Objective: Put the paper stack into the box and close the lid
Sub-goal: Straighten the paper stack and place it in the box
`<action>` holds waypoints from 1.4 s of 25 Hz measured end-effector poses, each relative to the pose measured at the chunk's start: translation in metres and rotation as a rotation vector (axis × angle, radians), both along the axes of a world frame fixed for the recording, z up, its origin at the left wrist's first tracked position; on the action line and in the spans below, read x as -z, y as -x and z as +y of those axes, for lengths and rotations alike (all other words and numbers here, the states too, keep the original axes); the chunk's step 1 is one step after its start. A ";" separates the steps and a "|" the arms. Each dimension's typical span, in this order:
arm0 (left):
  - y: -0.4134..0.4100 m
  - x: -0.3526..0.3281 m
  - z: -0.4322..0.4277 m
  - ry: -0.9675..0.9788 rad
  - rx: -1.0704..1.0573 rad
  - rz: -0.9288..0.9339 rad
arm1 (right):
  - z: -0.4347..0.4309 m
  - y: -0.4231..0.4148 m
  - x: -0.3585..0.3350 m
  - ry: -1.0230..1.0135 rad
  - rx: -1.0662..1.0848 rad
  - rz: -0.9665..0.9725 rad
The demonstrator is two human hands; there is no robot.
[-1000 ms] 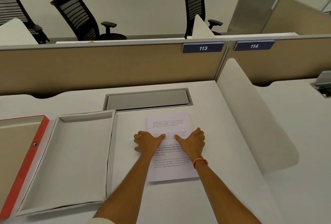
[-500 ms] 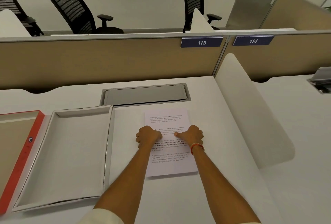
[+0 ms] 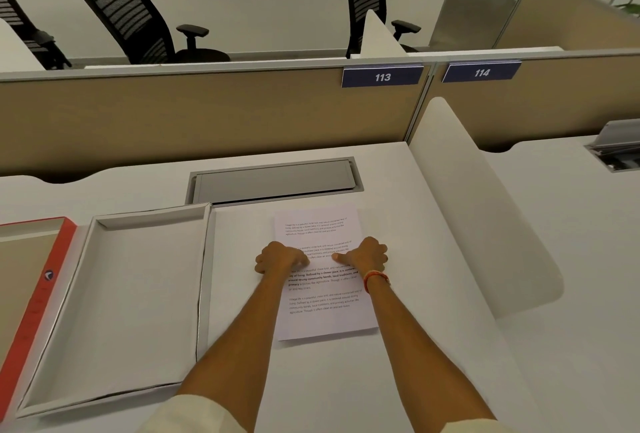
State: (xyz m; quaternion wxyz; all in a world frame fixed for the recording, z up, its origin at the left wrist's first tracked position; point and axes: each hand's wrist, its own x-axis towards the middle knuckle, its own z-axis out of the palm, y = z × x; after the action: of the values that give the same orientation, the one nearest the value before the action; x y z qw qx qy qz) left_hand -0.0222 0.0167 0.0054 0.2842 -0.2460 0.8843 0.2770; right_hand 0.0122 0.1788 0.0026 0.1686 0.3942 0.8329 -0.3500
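The paper stack [image 3: 322, 314], white sheets with printed text, lies flat on the white desk right of centre. My left hand [image 3: 280, 257] sits over its left edge and my right hand [image 3: 363, 256] over its right edge. Both have their fingers curled down at the sides and their thumbs on top of the page. The open white box [image 3: 138, 294] rests on the desk left of the paper, with nothing inside. Its red lid [image 3: 45, 294] lies upside down at the far left, partly out of frame.
A grey cable hatch [image 3: 273, 183] is set into the desk behind the paper. A white curved divider [image 3: 485, 217] stands to the right, and a tan partition [image 3: 207, 113] closes off the back. Black office chairs stand beyond it.
My hands went from lying flat with spread fingers on the page to curled fists at its two side edges. The paper has not left the desk.
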 end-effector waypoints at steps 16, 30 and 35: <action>-0.005 0.003 -0.009 -0.210 -0.110 -0.013 | 0.003 -0.003 0.010 0.100 0.000 0.109; -0.011 -0.008 -0.016 -0.653 -0.323 0.144 | 0.006 0.000 -0.013 0.230 0.026 0.310; 0.003 -0.046 -0.014 -0.779 -0.389 0.375 | 0.013 0.018 -0.054 0.247 0.049 0.548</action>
State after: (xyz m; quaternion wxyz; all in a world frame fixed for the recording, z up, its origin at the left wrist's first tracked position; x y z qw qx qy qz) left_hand -0.0251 0.0031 0.0510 0.1337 -0.2281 0.6882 0.6757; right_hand -0.0059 0.1919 0.0566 -0.0244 0.2814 0.7888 -0.5459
